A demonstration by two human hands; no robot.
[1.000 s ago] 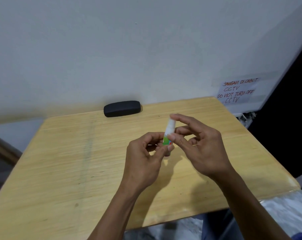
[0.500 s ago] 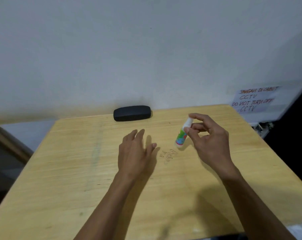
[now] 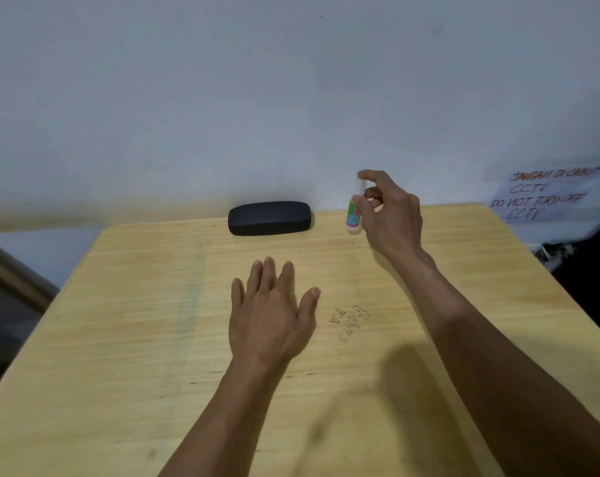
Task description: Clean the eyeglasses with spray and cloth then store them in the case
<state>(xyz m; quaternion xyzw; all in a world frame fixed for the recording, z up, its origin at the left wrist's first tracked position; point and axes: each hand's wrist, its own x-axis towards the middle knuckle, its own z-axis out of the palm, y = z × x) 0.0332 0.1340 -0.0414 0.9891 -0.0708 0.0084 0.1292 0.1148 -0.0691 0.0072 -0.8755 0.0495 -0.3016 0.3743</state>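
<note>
The right hand (image 3: 391, 215) pinches a small spray bottle (image 3: 354, 210) between thumb and fingers, holding it upright with its base at or just above the wooden table (image 3: 119, 339), a little to the right of the closed black eyeglass case (image 3: 269, 217) that lies at the table's far edge against the wall. The left hand (image 3: 271, 315) is spread flat, palm down, fingers straight and holding nothing, nearer the person than the case. A handwritten paper notice (image 3: 550, 196) is well to the right of the case.
</note>
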